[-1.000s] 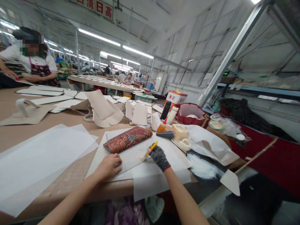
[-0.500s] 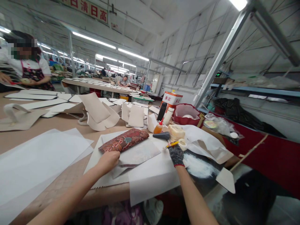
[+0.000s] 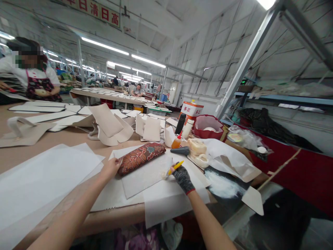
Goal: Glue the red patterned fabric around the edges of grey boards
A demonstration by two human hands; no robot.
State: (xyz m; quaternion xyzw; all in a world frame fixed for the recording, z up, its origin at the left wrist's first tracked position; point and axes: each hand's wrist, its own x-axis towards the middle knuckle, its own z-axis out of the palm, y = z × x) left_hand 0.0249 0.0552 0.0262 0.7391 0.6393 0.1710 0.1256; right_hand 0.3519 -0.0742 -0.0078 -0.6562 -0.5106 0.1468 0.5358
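On the work table lies a brown floral-patterned piece (image 3: 142,158), folded over, with a pale flat sheet (image 3: 142,180) spread out in front of it. My bare left hand (image 3: 111,168) pinches the near left end of the patterned piece. My right hand (image 3: 182,177), in a dark grey knit glove with red cuff, is closed round a yellow-handled brush (image 3: 177,165). The pale tip of the brush is down at the right part of the pale sheet. Just beyond stand a small red-tipped glue bottle (image 3: 176,142) and a yellowish sponge-like block (image 3: 197,147).
White paper sheets (image 3: 47,184) cover the table's left side. Cream cut pieces (image 3: 109,121) stand and lie along the back. A roll of tape (image 3: 201,160), a dark pad with white powder (image 3: 223,184) and a red bowl (image 3: 208,126) are to the right. A co-worker (image 3: 33,76) stands at far left.
My right hand has moved left with the brush, from beside the tape onto the pale sheet. My left hand has shifted left along the patterned piece, and the sheet lies flatter.
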